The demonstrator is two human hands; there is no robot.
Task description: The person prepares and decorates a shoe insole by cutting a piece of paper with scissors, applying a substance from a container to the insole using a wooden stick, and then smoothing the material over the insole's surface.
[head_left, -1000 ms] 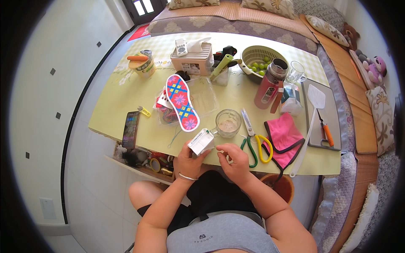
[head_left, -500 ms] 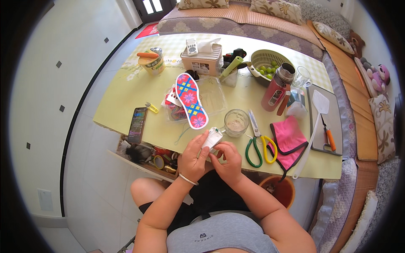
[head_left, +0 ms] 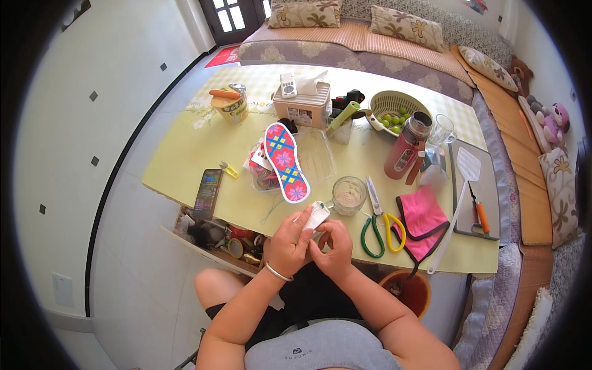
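Observation:
My left hand [head_left: 290,242] is closed around a small white box-like packet [head_left: 317,216] with a green mark at its upper end. Against the packet's lower end, my right hand [head_left: 333,248] is closed in a pinch; whatever lies between its fingertips is too small to make out. Both hands are at the table's near edge. Just beyond them stands a glass mug [head_left: 349,195] with a pale substance inside. A red, blue and yellow patterned insole [head_left: 287,163] leans on a clear plastic tray [head_left: 317,154]. Scissors [head_left: 377,222] with green and yellow handles lie right of the mug.
A phone [head_left: 208,194] and yellow thread snips [head_left: 230,170] lie at left, above an open drawer [head_left: 225,246]. On the right are a pink cloth [head_left: 422,219], a red flask [head_left: 404,151], a white fly swatter [head_left: 461,191] and an orange-handled knife [head_left: 480,213].
The whole view has shifted, so the table sits slightly lower in it. Both hands stay together at the white packet, with only slight finger movement.

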